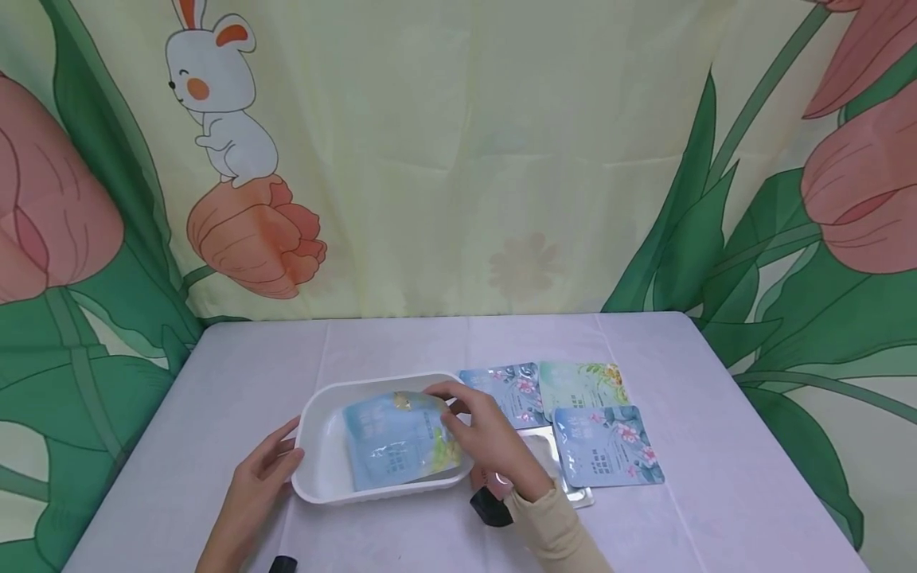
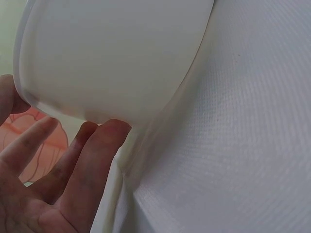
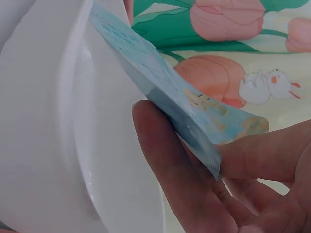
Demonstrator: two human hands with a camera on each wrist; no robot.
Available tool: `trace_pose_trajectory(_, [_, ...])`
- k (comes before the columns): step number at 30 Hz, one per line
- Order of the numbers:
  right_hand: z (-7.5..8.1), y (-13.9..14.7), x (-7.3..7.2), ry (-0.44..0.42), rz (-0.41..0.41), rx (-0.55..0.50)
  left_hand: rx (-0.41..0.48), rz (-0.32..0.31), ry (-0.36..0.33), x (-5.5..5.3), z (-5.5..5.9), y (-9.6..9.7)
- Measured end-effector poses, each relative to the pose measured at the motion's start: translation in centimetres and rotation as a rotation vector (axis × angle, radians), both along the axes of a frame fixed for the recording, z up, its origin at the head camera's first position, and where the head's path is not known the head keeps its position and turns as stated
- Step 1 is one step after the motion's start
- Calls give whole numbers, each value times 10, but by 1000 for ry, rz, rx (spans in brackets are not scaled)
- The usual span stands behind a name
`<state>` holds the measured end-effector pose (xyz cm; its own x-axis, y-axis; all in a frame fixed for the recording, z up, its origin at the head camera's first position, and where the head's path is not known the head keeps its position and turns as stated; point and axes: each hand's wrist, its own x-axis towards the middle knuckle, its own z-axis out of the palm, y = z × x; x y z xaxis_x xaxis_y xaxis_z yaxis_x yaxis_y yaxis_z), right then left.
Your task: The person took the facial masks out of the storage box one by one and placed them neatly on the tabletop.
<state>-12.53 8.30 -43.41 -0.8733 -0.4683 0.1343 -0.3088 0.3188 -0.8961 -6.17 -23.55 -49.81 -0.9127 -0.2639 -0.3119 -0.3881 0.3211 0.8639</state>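
In the head view, a white plastic tray sits on the table. My left hand grips its left rim, the fingertips against the edge in the left wrist view. My right hand pinches the right edge of a light blue sheet mask packet, which lies tilted over the tray's inside. The right wrist view shows that packet between the thumb and fingers, its near edge raised above the white tray wall.
To the right of the tray lie more flat packets: a blue floral one, a green one and a second blue floral one. A silver packet is partly hidden beneath them and my right arm. A printed curtain hangs behind the table.
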Motion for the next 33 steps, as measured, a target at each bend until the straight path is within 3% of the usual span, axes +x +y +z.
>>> trace_pose_trajectory(21, [7, 26, 2, -56, -76, -30, -8, 9, 24, 1, 1, 1])
trace_pose_trajectory(33, [10, 47, 1, -28, -70, -16, -1, 8, 22, 1, 0, 2])
